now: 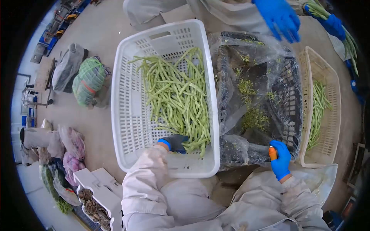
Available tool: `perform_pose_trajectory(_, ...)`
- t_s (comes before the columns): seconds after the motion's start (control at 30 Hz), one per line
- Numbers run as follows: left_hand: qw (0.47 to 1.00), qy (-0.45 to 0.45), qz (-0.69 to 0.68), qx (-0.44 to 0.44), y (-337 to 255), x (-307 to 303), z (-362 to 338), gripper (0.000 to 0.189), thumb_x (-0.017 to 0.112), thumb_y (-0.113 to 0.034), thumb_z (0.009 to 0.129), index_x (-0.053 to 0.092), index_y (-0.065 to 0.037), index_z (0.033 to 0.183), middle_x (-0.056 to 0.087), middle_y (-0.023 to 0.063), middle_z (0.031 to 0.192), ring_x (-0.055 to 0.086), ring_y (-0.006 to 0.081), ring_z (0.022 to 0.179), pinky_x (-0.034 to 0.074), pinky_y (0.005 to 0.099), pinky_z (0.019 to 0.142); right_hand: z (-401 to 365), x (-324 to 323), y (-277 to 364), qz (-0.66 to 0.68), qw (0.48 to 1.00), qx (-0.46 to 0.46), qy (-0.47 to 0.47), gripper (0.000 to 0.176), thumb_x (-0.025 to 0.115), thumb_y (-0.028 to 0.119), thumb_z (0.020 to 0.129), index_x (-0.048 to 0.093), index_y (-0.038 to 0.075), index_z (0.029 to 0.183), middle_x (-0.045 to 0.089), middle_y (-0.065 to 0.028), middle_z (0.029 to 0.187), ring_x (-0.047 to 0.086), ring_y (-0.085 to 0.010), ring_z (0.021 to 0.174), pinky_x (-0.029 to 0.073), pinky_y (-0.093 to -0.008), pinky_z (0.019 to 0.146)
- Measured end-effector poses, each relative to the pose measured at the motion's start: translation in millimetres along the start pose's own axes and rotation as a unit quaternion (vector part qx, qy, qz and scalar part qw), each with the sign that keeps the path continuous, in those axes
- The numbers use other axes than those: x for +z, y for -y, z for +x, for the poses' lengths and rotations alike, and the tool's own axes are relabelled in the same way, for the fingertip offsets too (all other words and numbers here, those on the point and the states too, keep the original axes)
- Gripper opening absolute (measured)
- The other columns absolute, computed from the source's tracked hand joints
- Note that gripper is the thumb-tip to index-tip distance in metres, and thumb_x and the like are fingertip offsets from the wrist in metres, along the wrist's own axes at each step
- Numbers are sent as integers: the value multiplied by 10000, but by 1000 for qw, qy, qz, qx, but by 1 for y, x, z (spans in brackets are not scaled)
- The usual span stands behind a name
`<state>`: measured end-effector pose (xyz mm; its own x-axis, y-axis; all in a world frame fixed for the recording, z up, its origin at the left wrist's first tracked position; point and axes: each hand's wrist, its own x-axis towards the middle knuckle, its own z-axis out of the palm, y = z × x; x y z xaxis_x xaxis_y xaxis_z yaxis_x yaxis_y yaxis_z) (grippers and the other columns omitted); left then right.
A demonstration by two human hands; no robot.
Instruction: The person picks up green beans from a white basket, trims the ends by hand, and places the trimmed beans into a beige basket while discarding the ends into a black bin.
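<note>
In the white basket (120, 104) a heap of long green beans (177, 96) lies toward the right side. My left hand (173, 143), in a dark glove with a blue cuff, is at the near end of that heap, its fingers closed about the bean ends. Over the near right part of the dark crate (298, 115), my right hand (281, 161) in a blue glove is closed round an orange handle (273, 153). What the handle belongs to is hidden. Clear plastic lines the crate, with green leafy scraps (255, 119) in it.
Across from me, a person's blue-gloved hand (279, 21) hangs over the crate's far edge; their other glove (333, 27) holds long green beans (350, 46). A cream basket (335, 115) with beans stands at right. Bagged produce (90, 81) and a foam box (102, 188) are at left.
</note>
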<state>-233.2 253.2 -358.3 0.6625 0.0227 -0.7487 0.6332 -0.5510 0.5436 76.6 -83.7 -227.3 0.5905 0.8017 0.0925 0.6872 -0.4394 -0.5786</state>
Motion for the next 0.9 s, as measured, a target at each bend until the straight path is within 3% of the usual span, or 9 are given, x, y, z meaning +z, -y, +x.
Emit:
perform_pose_trajectory(0.07, 968, -19, 229, -101, -23, 16, 20, 816, 756, -502, 612, 495, -62, 1247, 579, 182, 1136, 561, 339, 1056, 442, 414, 903, -1, 2, 0, -4, 1000, 11, 2, 201, 633, 109, 799, 626, 47, 990, 629, -133, 1021, 602, -303, 937, 473, -368, 823)
perform_pose_trajectory(0.17, 938, -61, 291, -180, -56, 17, 24, 674, 728, -523, 614, 589, -102, 1122, 625, 141, 1027, 594, 306, 1001, 442, 412, 881, 3, 1, 2, -19, 1000, 12, 0, 205, 631, 84, 774, 631, 56, 976, 632, -126, 1011, 603, -304, 927, 474, -366, 812)
perform_pose_trajectory(0.27, 928, -63, 349, -116, -49, 35, 41, 476, 689, -464, 651, 656, -148, 1006, 655, 95, 883, 628, 279, 930, 451, 410, 835, 5, 1, 3, -30, 1000, 5, 0, 220, 624, 61, 749, 634, 63, 969, 633, -120, 999, 603, -303, 904, 474, -363, 791)
perform_pose_trajectory(0.33, 938, -100, 319, -95, -29, 54, 57, 332, 652, -381, 674, 682, -152, 913, 673, 72, 826, 648, 268, 878, 469, 406, 770, 4, 2, 2, -32, 999, 4, 3, 229, 620, 53, 739, 635, 67, 967, 633, -117, 992, 603, -303, 889, 473, -361, 781)
perform_pose_trajectory(0.4, 952, -25, 262, -155, -31, 49, 57, 332, 611, -341, 689, 680, -135, 940, 678, 108, 874, 652, 262, 874, 484, 416, 746, 4, 2, 2, -42, 999, 0, 1, 225, 619, 53, 736, 635, 72, 959, 635, -110, 980, 602, -300, 869, 469, -361, 768)
perform_pose_trajectory(0.6, 971, -42, 219, -86, -10, 32, 33, 402, 651, -422, 656, 686, -124, 922, 671, 149, 909, 629, 339, 883, 490, 442, 765, 3, 3, 2, -36, 999, 1, 1, 217, 616, 59, 732, 632, 73, 948, 636, -106, 964, 601, -296, 865, 467, -366, 759)
perform_pose_trajectory(0.67, 988, 97, 100, -72, 5, 10, 10, 440, 661, -441, 673, 665, -90, 939, 665, 170, 893, 619, 341, 850, 482, 426, 778, 3, 3, 1, -40, 999, 0, 8, 216, 615, 60, 732, 631, 72, 947, 636, -106, 960, 600, -295, 858, 467, -366, 757)
perform_pose_trajectory(0.77, 985, 35, -145, -90, 16, -19, -41, 448, 754, -366, 620, 668, -30, 903, 659, 163, 863, 617, 276, 822, 472, 364, 771, 3, 3, 1, -45, 999, -1, 9, 213, 611, 59, 732, 631, 72, 943, 635, -104, 956, 598, -293, 850, 466, -365, 754)
perform_pose_trajectory(0.9, 963, -6, -269, -21, 3, -51, -56, 288, 652, -307, 750, 694, -88, 932, 648, 126, 905, 586, 238, 858, 445, 337, 809, 2, 3, 1, -50, 999, 7, 10, 200, 606, 56, 733, 632, 74, 930, 634, -104, 956, 598, -292, 850, 464, -360, 748)
